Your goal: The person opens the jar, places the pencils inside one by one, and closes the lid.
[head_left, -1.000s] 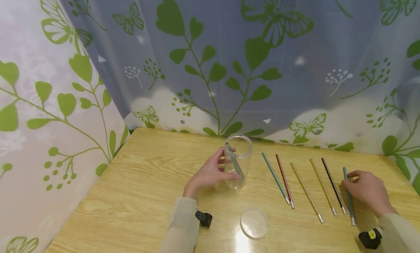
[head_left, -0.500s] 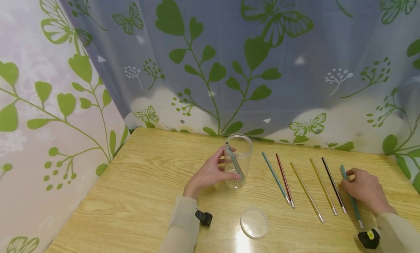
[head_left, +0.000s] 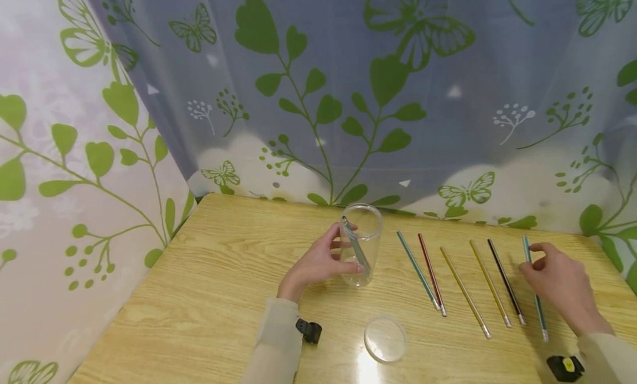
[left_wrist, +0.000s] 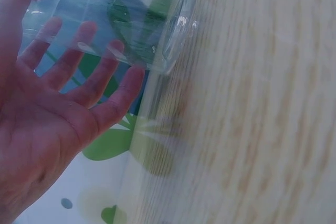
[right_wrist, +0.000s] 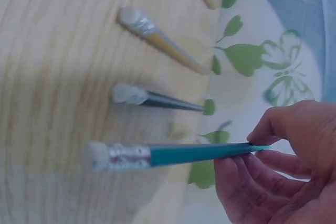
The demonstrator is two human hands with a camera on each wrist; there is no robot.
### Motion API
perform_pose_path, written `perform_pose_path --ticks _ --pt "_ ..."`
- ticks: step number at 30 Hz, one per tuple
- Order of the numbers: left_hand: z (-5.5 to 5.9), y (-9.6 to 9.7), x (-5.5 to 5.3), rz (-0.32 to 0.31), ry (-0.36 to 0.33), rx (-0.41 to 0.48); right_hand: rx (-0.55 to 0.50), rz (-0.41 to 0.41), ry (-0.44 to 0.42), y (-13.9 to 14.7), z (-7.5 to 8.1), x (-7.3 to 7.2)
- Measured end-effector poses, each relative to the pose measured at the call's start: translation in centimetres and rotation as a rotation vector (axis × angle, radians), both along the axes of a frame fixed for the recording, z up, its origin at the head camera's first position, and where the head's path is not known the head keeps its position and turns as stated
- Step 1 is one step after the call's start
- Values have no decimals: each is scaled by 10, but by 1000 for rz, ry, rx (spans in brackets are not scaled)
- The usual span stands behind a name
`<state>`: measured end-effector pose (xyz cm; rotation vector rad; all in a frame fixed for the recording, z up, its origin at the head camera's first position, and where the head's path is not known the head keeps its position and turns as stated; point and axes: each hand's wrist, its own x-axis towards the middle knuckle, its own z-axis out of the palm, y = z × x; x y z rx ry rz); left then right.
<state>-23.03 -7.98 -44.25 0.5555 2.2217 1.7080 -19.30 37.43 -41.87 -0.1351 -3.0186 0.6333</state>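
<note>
Teal pencil [head_left: 533, 284] is pinched in the right hand [head_left: 562, 287], lifted just off the table [head_left: 209, 295], w/ one pencil already in the clear jar [head_left: 361, 245] the left hand [head_left: 318, 262] grips, & five more [head_left: 468, 292] lying beside it, so prob. early.

Leaf-print curtains [head_left: 348, 96] behind wooden table [head_left: 209, 295]

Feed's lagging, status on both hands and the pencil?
Left hand holds clear jar. Right hand pinches teal pencil, lifted off table. Nothing blocking.
</note>
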Motion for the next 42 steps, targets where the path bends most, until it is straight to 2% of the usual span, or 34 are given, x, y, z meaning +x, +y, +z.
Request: perform_pose_path --ticks 4,14,24,30,35,42 --pt "-1 0 0 -6 -4 0 3 -35 70 -9 7 4" --pt "1 0 -1 0 -7 1 -34 -97 316 -36 33 14" --pt "-2 0 -2 -5 2 -3 -86 -96 517 -55 54 22" --pt "-2 0 -2 -11 13 -9 -114 -91 609 -66 64 26" --pt "-1 0 -3 -18 10 -2 -150 -84 644 -74 71 29" --pt "-1 0 -2 -16 0 -2 -176 -32 728 -84 81 30"
